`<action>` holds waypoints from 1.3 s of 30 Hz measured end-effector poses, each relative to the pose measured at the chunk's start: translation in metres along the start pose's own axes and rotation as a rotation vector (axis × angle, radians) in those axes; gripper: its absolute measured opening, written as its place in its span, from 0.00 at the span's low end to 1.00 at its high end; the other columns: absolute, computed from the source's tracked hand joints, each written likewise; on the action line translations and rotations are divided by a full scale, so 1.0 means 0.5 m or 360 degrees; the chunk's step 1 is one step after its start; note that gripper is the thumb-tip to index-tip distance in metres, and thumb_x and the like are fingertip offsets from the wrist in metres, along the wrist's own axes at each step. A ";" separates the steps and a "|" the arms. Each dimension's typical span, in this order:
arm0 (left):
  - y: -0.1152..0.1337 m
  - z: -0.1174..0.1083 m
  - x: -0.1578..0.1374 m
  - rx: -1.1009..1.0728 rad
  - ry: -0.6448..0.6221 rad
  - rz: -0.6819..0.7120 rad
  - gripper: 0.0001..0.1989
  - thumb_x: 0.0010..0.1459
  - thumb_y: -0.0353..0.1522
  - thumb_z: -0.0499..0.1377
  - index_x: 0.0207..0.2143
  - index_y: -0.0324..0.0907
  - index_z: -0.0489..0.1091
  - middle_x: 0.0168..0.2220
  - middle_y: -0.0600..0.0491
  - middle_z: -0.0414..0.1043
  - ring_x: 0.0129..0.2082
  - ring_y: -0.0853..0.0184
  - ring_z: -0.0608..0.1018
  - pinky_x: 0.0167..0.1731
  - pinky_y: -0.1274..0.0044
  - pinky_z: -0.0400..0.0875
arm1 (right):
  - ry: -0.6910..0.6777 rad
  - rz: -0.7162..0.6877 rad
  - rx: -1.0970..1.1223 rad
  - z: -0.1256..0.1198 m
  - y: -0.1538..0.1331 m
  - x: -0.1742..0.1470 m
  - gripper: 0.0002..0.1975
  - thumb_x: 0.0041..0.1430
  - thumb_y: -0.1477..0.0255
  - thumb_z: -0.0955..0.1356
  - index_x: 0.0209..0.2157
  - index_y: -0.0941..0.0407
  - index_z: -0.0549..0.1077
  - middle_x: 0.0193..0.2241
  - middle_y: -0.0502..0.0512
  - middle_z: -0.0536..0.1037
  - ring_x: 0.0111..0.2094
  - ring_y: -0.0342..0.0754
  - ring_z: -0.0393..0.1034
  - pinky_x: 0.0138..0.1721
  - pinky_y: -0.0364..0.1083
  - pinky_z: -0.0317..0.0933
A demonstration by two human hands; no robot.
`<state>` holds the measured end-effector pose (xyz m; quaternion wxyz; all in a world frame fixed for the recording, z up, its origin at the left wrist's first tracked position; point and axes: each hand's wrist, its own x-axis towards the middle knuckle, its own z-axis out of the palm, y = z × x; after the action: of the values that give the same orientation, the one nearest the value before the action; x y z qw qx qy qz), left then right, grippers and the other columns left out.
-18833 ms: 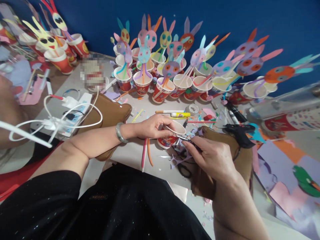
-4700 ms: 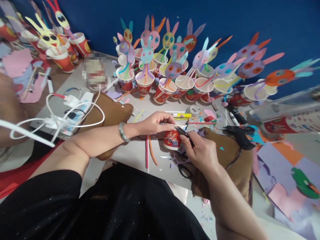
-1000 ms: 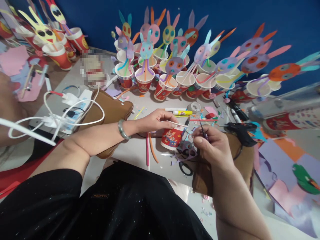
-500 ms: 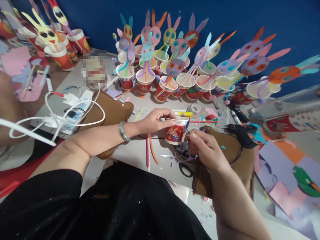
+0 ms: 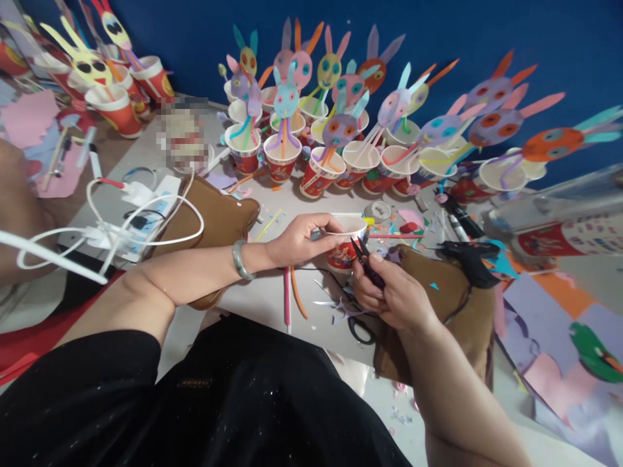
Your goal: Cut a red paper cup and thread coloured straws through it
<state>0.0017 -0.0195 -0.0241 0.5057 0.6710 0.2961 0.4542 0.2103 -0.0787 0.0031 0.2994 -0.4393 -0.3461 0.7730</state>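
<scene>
Holding red paper cup (image 5: 341,255), dark scissors (image 5: 372,273), their grip mostly hidden

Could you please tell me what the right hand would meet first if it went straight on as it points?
Most likely the red paper cup in the left hand, near its rim: the black tool in the right hand points at it, though whether they touch is unclear.

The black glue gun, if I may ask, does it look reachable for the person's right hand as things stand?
Probably yes: only a low brown cushion seems to lie between the right hand and the black glue gun, though that hand holds a dark cutting tool and might need freeing.
</scene>
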 end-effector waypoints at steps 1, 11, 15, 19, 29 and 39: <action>0.000 0.001 -0.001 0.0009 0.0017 -0.0003 0.11 0.62 0.38 0.64 0.35 0.37 0.76 0.35 0.50 0.79 0.35 0.72 0.77 0.39 0.79 0.70 | -0.0011 0.0012 0.0041 0.002 0.001 0.001 0.22 0.63 0.49 0.67 0.30 0.55 0.70 0.13 0.38 0.51 0.12 0.35 0.36 0.13 0.38 0.36; -0.009 0.011 -0.008 0.0086 0.0091 0.0100 0.11 0.62 0.37 0.63 0.33 0.38 0.74 0.31 0.51 0.78 0.32 0.71 0.76 0.36 0.78 0.70 | -0.0094 0.0112 0.0367 0.023 0.004 -0.004 0.17 0.67 0.55 0.67 0.32 0.55 0.70 0.13 0.38 0.52 0.11 0.35 0.35 0.12 0.37 0.38; -0.012 0.015 -0.012 0.0062 0.0080 0.0127 0.11 0.63 0.37 0.63 0.34 0.38 0.75 0.32 0.51 0.78 0.33 0.71 0.78 0.36 0.78 0.71 | -0.0090 0.0104 0.0383 0.027 0.009 -0.009 0.17 0.68 0.56 0.65 0.32 0.54 0.69 0.13 0.38 0.52 0.11 0.35 0.34 0.12 0.37 0.38; -0.010 0.016 -0.012 0.0066 0.0076 0.0127 0.11 0.63 0.38 0.63 0.33 0.38 0.75 0.32 0.50 0.78 0.33 0.72 0.78 0.37 0.78 0.72 | -0.0068 0.0071 0.0388 0.027 0.012 -0.009 0.17 0.68 0.57 0.66 0.32 0.54 0.69 0.13 0.38 0.52 0.11 0.35 0.35 0.13 0.36 0.39; -0.009 0.016 -0.010 0.0020 0.0057 0.0092 0.11 0.63 0.37 0.63 0.33 0.38 0.75 0.31 0.51 0.79 0.31 0.72 0.78 0.35 0.78 0.72 | 0.0007 0.0027 0.0310 0.026 0.010 -0.001 0.18 0.64 0.55 0.70 0.31 0.55 0.71 0.12 0.37 0.53 0.11 0.34 0.38 0.13 0.36 0.42; 0.007 0.010 -0.008 0.0051 0.0018 -0.0005 0.12 0.62 0.39 0.64 0.32 0.38 0.76 0.31 0.51 0.79 0.32 0.71 0.77 0.37 0.77 0.72 | 0.0088 -0.0018 0.0152 0.017 0.012 0.004 0.20 0.63 0.53 0.69 0.29 0.54 0.67 0.13 0.38 0.52 0.11 0.35 0.38 0.13 0.38 0.39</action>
<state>0.0044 -0.0261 -0.0223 0.4940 0.6759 0.3073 0.4525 0.2009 -0.0831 0.0007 0.3340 -0.4439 -0.3028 0.7745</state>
